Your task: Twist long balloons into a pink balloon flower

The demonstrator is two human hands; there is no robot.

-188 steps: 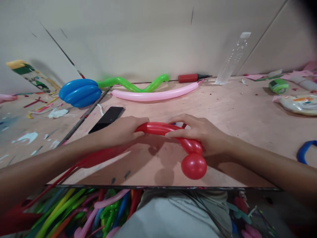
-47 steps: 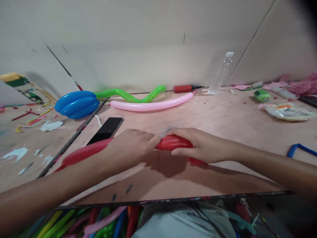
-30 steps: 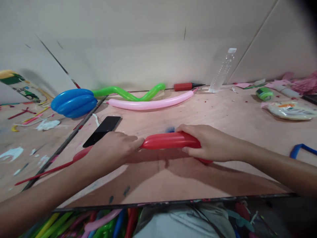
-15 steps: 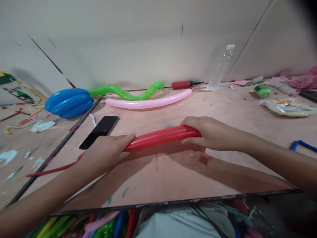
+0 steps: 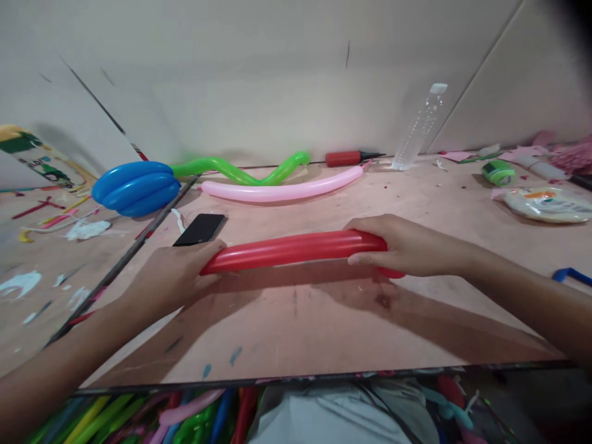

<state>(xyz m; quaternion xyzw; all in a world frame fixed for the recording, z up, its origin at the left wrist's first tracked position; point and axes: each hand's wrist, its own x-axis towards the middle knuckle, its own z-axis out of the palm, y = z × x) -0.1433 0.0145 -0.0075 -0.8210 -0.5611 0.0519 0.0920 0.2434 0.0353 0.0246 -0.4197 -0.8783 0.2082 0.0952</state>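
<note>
A long red balloon [image 5: 291, 248] stretches between my two hands, just above the pinkish table [image 5: 277, 333]. My left hand [image 5: 185, 271] is wrapped round its left end, beside a black phone [image 5: 202, 228] that it partly covers. Around the right end closes my right hand [image 5: 398, 246], thumb underneath, and a bit of red shows below the palm. Farther back lie a pink balloon [image 5: 282, 192] and a wavy green balloon [image 5: 259, 179], which runs to a blue bundle of balloons [image 5: 136, 189] at the left.
A red hand pump [image 5: 343, 158] lies along the wall near an upright clear bottle [image 5: 419, 129]. To the right are a green roll [image 5: 498, 172] and a plastic packet [image 5: 548, 205]. Several loose balloons [image 5: 106, 416] show below the table's front edge [image 5: 296, 379].
My left hand has slid left along the red balloon, so a longer inflated stretch shows between my hands. The balloon looks more level, and the view has shifted slightly.
</note>
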